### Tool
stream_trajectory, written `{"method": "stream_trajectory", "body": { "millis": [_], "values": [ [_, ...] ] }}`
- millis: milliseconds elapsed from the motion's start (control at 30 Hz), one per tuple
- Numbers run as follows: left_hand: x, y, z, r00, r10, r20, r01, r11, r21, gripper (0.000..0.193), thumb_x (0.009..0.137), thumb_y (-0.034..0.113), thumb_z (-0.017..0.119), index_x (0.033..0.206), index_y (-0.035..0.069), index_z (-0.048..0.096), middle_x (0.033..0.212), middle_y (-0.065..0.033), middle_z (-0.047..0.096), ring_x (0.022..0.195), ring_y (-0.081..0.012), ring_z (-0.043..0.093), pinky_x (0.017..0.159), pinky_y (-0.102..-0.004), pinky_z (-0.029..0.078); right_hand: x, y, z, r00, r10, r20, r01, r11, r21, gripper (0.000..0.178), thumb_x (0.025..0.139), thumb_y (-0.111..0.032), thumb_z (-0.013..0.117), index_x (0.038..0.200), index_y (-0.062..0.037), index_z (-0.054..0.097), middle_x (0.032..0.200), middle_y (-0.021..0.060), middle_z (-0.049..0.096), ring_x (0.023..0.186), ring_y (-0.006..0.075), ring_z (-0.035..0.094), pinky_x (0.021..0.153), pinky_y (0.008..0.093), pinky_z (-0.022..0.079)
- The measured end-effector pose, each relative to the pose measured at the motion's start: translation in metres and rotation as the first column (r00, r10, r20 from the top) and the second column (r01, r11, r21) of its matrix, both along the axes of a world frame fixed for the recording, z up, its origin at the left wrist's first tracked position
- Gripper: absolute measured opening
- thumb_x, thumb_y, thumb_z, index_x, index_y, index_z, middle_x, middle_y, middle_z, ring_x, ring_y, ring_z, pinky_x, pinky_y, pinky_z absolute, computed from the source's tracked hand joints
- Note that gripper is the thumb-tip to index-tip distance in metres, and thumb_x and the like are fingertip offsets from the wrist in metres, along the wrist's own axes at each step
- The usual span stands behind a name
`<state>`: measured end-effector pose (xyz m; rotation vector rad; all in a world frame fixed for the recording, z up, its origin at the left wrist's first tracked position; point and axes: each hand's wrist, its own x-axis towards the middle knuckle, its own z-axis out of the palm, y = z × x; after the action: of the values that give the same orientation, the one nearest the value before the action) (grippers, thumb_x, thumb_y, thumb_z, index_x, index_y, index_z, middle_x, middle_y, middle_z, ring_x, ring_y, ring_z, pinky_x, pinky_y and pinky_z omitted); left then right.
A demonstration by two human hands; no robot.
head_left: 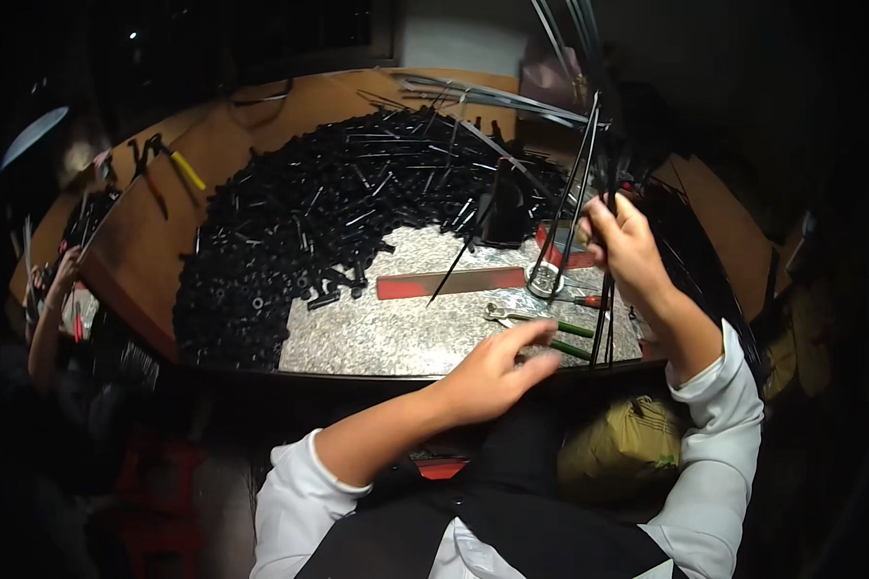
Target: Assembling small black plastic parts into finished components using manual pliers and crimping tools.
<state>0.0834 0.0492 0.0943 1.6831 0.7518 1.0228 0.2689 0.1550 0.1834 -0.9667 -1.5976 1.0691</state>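
My right hand [628, 246] is closed in a fist around several long, thin black rods [609, 289], which stand nearly upright over the right end of the table. My left hand [497, 372] hovers at the table's front edge, thumb and forefinger apart, with nothing visible in it. Just beyond its fingers lie green-handled pincers [572, 329]. A flat red and grey bar [450, 282] rests crosswise on the speckled tabletop [377, 338]. Behind it stands a black upright block [502, 214], with a small round dish [545, 280] and a red-handled tool [591, 301] to the right.
A large heap of short black tube pieces [309, 207] covers the left and back of the table, inside a curved brown rim [212, 130]. Yellow-handled pliers [185, 169] hang on that rim. A co-worker's hand [65, 270] shows at far left. Below right sits a yellowish sack [623, 444].
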Motion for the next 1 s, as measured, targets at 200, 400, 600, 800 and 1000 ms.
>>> {"method": "stream_trajectory", "body": {
  "millis": [200,400,600,800,1000],
  "values": [
    [0.012,0.025,0.007,0.781,0.115,0.613,-0.163,0.986,0.022,0.040,0.099,0.013,0.044,0.133,-0.003,0.033,0.122,-0.0136,0.051,0.109,-0.0189,0.052,0.095,-0.0314,0.042,-0.035,-0.033,-0.015,0.978,0.139,0.152,-0.145,0.989,0.031,0.018,0.099,-0.021,0.045,0.097,-0.0039,0.049,0.074,0.0007,0.054,0.053,0.0045,0.047,0.045,0.0181,0.038],
    [0.002,0.021,0.009,0.706,0.111,0.699,-0.305,0.939,0.158,0.032,0.097,0.008,0.046,0.126,-0.003,0.036,0.104,-0.0072,0.058,0.095,-0.0111,0.055,0.088,-0.0263,0.043,-0.053,-0.031,-0.010,0.978,0.206,0.039,-0.204,0.978,-0.047,0.018,0.099,-0.022,0.045,0.095,-0.0045,0.048,0.072,0.0017,0.054,0.053,0.0072,0.051,0.045,0.0211,0.045],
    [-0.030,-0.009,-0.014,0.634,0.228,0.739,-0.308,0.951,-0.028,0.012,0.099,0.012,0.043,0.103,0.001,0.047,0.089,-0.0121,0.063,0.080,-0.0152,0.064,0.074,-0.0286,0.053,-0.033,0.004,-0.002,0.961,-0.001,0.277,-0.060,0.975,0.212,0.012,0.097,-0.018,0.051,0.090,-0.0082,0.052,0.064,-0.0059,0.044,0.052,0.0026,0.038,0.045,0.0179,0.032],
    [-0.052,-0.049,-0.042,0.751,0.327,0.574,-0.359,0.931,-0.062,0.013,0.098,0.011,0.046,0.100,-0.001,0.050,0.087,-0.0130,0.066,0.078,-0.0151,0.065,0.069,-0.0271,0.054,-0.005,0.029,0.005,0.896,-0.146,0.418,-0.016,0.933,0.360,0.019,0.095,-0.017,0.054,0.081,-0.0059,0.049,0.066,-0.0068,0.041,0.058,0.0021,0.037,0.050,0.0199,0.032],
    [-0.038,-0.033,-0.003,0.810,0.217,0.544,-0.179,0.976,-0.123,0.016,0.097,0.012,0.049,0.103,-0.003,0.050,0.089,-0.0164,0.065,0.082,-0.0223,0.066,0.072,-0.0312,0.056,-0.030,-0.002,-0.013,0.910,0.028,0.415,-0.130,0.967,0.221,0.015,0.093,-0.018,0.058,0.093,-0.0036,0.055,0.074,-0.0052,0.049,0.066,0.0029,0.043,0.058,0.0186,0.036]
  ]
}}
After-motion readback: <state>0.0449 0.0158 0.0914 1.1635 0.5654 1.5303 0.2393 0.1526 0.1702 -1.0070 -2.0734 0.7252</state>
